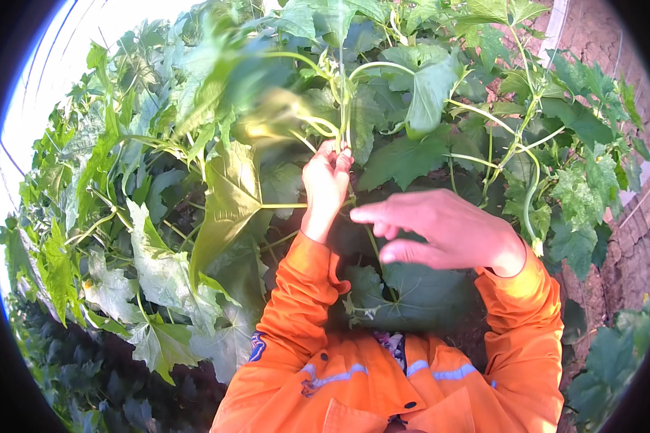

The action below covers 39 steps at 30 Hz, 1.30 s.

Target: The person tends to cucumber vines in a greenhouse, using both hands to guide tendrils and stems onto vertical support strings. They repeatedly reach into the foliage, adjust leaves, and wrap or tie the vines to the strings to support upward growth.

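My left hand (327,176) pinches an upright green vine stem (345,111) between thumb and fingertips. A thin pale string (340,38) runs down along this stem to my fingers. Lower and to the right, my right hand (439,230) hovers with fingers and thumb apart, and I see nothing in it. Beside my left wrist hangs a broad yellow-green leaf (230,197) on a straight stalk. Behind my right hand spreads a large dark green leaf (411,297). Left of the held stem, a leaf (244,86) is blurred.
Dense vine foliage (157,260) fills the left side. Another vine stem (520,130) climbs at the right, with a slender curved green part (533,189) hanging from it. Dry cracked soil (623,260) and a pale strip (555,30) lie beyond.
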{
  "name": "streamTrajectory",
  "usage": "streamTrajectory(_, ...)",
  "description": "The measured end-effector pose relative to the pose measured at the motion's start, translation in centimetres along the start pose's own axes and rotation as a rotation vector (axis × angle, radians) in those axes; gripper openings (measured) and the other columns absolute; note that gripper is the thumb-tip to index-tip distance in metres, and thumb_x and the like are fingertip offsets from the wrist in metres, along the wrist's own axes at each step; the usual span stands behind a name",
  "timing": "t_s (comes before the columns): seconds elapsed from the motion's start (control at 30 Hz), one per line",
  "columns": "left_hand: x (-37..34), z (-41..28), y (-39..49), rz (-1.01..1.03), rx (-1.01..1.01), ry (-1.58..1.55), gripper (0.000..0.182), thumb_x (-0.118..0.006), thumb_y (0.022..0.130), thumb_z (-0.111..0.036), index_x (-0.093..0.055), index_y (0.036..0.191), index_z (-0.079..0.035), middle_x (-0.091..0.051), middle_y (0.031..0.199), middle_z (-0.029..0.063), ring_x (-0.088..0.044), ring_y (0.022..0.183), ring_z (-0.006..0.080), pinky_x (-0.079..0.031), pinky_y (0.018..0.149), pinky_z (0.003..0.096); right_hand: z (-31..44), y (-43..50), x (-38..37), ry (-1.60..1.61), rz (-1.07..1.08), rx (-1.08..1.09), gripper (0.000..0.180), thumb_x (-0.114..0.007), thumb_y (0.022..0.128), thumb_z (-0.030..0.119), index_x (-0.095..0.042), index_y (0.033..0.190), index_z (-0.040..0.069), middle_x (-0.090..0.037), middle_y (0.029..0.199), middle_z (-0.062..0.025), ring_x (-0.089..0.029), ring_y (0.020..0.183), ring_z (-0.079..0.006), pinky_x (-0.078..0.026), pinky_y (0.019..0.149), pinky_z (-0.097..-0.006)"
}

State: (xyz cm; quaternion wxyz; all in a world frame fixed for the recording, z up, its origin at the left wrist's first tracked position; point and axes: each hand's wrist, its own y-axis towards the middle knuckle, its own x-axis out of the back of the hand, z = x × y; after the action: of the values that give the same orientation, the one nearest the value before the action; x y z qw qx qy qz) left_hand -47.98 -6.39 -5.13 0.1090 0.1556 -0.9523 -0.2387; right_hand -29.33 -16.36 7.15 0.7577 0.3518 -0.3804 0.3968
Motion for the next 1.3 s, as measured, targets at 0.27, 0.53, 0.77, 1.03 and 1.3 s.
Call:
streamTrajectory(0.27, 0.9, -0.8, -2.2, 0.087, -0.056, -0.025, 0.017, -0.056, 0.088, -0.009, -0.063, 0.103, -0.005, -0.064, 0.072, 0.0099, -0.060, 0.061, 0.0171, -0.048, 0.061, 0.0311, -7.4, 5.8, -4.8, 0.162, -0.790, -0.268, 0.024, -0.058, 0.090, 0.011, -0.056, 0.112, 0.001, -0.063, 0.088, -0.0077, -0.060, 0.077, -0.0143, -0.048, 0.066, -0.0279)
streamTrajectory(0.53, 4.7, -5.2, -4.3, 0.090, -0.278, 0.506, 0.027, -0.061, 0.088, -0.015, -0.063, 0.112, -0.003, -0.067, 0.080, 0.0158, -0.066, 0.069, 0.0252, -0.051, 0.066, 0.0339, -9.0, 7.2, -6.3, 0.222, -0.879, -0.217, 0.016, -0.059, 0.091, 0.016, -0.058, 0.090, 0.000, -0.055, 0.070, 0.0008, -0.051, 0.062, -0.0057, -0.041, 0.056, -0.0221)
streamTrajectory(0.77, 5.9, -10.6, 0.0, 0.125, -0.124, -0.504, 0.037, -0.061, 0.089, -0.009, -0.051, 0.123, 0.001, -0.061, 0.114, 0.0117, -0.061, 0.099, 0.0158, -0.046, 0.086, 0.0266, -7.5, 7.6, -4.1, 0.113, -0.895, -0.151, 0.011, -0.059, 0.087, 0.012, -0.057, 0.088, 0.000, -0.054, 0.074, -0.0120, -0.054, 0.063, -0.0242, -0.042, 0.058, -0.0343)
streamTrajectory(1.03, 4.9, -12.2, 3.7, 0.371, -0.047, -0.463, 0.027, -0.064, 0.086, -0.006, -0.057, 0.110, 0.000, -0.063, 0.089, 0.0010, -0.058, 0.082, 0.0077, -0.048, 0.081, 0.0251, -6.7, 6.5, -3.1, 0.006, -0.846, -0.099, 0.012, -0.059, 0.090, 0.011, -0.058, 0.090, -0.001, -0.052, 0.074, -0.0031, -0.048, 0.063, -0.0085, -0.039, 0.057, -0.0250)
streamTrajectory(1.3, 5.5, -13.2, 4.6, 0.542, 0.037, -0.386, 0.030, -0.065, 0.086, -0.007, -0.056, 0.113, 0.002, -0.063, 0.096, 0.0058, -0.062, 0.087, 0.0132, -0.052, 0.078, 0.0262, -7.4, 5.5, -2.0, 0.241, -0.771, -0.096, 0.013, -0.059, 0.087, 0.011, -0.057, 0.084, -0.001, -0.048, 0.070, -0.0075, -0.046, 0.060, -0.0166, -0.036, 0.055, -0.0316)
